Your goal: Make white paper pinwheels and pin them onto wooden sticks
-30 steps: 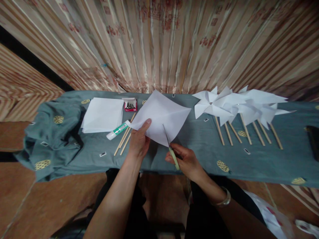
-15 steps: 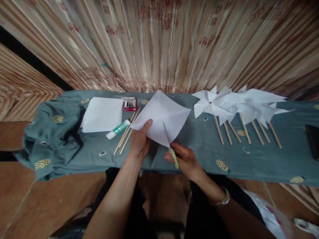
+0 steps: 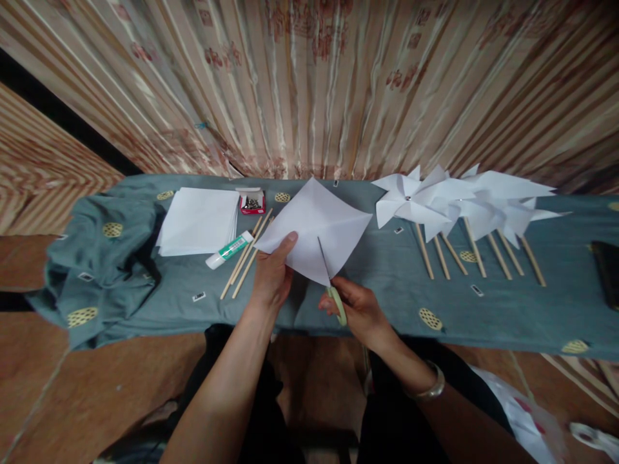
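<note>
My left hand (image 3: 275,269) grips a square sheet of white paper (image 3: 316,216) by its left side, thumb on top and fingers underneath. The sheet is turned like a diamond above the cloth, with faint creases across it. My right hand (image 3: 356,306) is closed on light green-handled scissors (image 3: 338,305) at the sheet's near corner. One dark blade lies over the paper, pointing from that corner toward the middle; the other blade is hidden beneath. Left of the sheet lie several wooden sticks (image 3: 240,265) and a green and white glue stick (image 3: 229,250).
A stack of white paper (image 3: 198,221) lies at the left, with an open red box of small metal pins (image 3: 252,202) beside it. Several paper pinwheels (image 3: 435,196) on sticks lie at the right. Bunched cloth (image 3: 111,258) covers the left end; a dark object (image 3: 605,274) lies far right.
Very little differs. The paper's far corner has shifted slightly to the right and down, while both hands and the scissors stay almost in place.
</note>
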A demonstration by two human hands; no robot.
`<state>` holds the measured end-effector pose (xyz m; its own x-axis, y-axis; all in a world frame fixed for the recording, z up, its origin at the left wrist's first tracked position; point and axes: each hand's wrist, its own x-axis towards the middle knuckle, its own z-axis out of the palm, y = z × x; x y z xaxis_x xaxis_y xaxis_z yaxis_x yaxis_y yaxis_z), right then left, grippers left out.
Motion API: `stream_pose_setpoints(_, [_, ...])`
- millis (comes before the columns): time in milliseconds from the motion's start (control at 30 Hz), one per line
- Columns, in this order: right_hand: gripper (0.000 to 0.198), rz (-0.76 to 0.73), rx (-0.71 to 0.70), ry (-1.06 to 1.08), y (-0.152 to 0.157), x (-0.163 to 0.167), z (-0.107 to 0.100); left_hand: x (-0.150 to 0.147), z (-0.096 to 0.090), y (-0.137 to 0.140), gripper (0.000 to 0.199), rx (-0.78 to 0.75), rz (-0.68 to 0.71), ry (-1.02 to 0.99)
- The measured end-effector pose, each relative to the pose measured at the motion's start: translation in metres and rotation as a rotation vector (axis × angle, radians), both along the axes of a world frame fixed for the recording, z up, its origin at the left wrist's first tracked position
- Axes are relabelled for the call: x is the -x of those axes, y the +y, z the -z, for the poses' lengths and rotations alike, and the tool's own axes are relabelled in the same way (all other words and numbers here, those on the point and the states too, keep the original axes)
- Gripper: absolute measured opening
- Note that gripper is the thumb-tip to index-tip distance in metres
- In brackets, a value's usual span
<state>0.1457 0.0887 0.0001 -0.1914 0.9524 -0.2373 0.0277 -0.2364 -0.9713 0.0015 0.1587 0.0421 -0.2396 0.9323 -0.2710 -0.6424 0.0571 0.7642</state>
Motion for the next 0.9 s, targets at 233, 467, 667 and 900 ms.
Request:
stream_pose_setpoints(233, [0.025,-0.013,0.009,0.000,0.0001,-0.0022,0.0035,-0.0005,-0.0008,-0.0005,0.039,-0.004,0.012,0.003])
stream_pose_setpoints(467, [0.024,-0.014,0.000,-0.014,0.0008,-0.0026,0.0053,-0.0007,-0.0006,-0.0007,0.037,0.000,0.007,0.006])
stream_pose_setpoints(667, [0.023,-0.014,-0.011,-0.034,0.0008,-0.0025,0.0020,-0.0006,0.0009,0.0003,0.042,0.007,0.007,0.004])
stream_pose_setpoints(900, [0.021,0.003,0.014,0.035,0.0016,-0.0009,-0.0027,-0.0010,-0.0016,-0.0008,0.037,0.006,0.020,0.005])
